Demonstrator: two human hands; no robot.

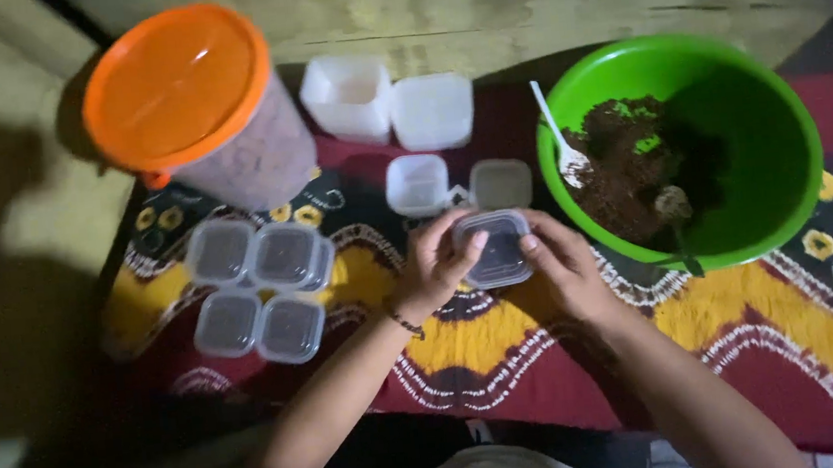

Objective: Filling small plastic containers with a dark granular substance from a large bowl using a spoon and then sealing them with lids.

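Between the green bowl [791,146] and the four closed tubs [256,288], left hand [432,268] and right hand [565,266] clasp a small lidded plastic tub [496,249] by its sides; it looks light, thin-walled and slippery, best gripped at the rim corners.

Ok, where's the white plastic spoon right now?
In the head view, the white spoon stands in the green bowl at the right, leaning on its left rim with its head in the dark brown mixture.

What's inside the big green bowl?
The green bowl holds a heap of dark brown crumbly stuff with a white plastic spoon stuck in it. A second utensil lies there too. The heap hides the bowl's bottom.
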